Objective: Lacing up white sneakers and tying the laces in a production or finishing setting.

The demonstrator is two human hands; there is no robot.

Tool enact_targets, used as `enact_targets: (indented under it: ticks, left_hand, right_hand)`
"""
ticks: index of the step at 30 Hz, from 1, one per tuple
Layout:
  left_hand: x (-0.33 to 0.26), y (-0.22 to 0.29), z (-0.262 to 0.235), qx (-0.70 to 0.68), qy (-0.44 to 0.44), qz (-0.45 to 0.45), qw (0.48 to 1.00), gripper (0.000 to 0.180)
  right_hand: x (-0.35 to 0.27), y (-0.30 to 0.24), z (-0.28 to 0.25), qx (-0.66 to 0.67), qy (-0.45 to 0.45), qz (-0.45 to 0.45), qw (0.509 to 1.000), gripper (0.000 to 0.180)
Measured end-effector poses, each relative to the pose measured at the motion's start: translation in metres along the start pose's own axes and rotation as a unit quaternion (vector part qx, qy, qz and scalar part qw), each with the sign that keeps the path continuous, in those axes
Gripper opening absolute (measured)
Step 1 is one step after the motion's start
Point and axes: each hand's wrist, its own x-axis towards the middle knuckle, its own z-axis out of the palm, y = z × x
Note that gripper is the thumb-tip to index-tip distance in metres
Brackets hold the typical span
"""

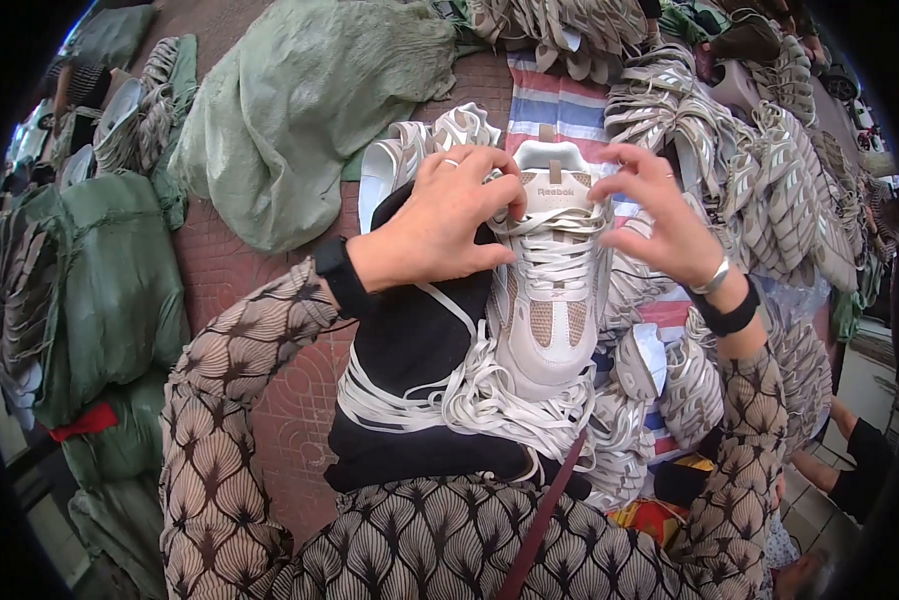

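Note:
A beige and white sneaker (553, 335) rests on my lap, its toe toward me and its tongue upright. White laces (555, 250) cross its front in several rows. My left hand (455, 210) is at the left side of the collar and upper eyelets, fingers curled and thumb held apart from them. On the other side, my right hand (660, 210) curves beside the upper eyelets, its thumb and fingers spread with no lace plainly between them. A bundle of loose white shoelaces (450, 395) lies over the black cloth (410, 340) on my lap, below and left of the toe.
Piles of similar sneakers (800, 200) stand at the right, with more shoes (460, 130) just beyond my left hand. A striped sheet (560, 95) lies under some. Green sacks (310, 120) sit at the far left. Another person's arm (820, 470) shows at the lower right.

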Motion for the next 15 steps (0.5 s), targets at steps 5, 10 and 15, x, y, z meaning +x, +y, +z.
enact_targets:
  ticks: [5,10,15]
  left_hand:
    - [0.009,0.002,0.007,0.012,0.031,0.002,0.999,0.029]
    - [0.008,0.007,0.008,0.026,0.023,0.017,0.999,0.023]
    - [0.013,0.013,0.007,0.047,-0.004,0.024,0.999,0.017]
  right_hand:
    - [-0.001,-0.006,0.012,-0.016,-0.013,-0.028,0.999,0.021]
    - [0.004,-0.018,0.007,0.025,-0.013,-0.004,1.000,0.017]
    - [0.008,-0.027,-0.005,0.058,-0.129,0.027,0.990,0.018]
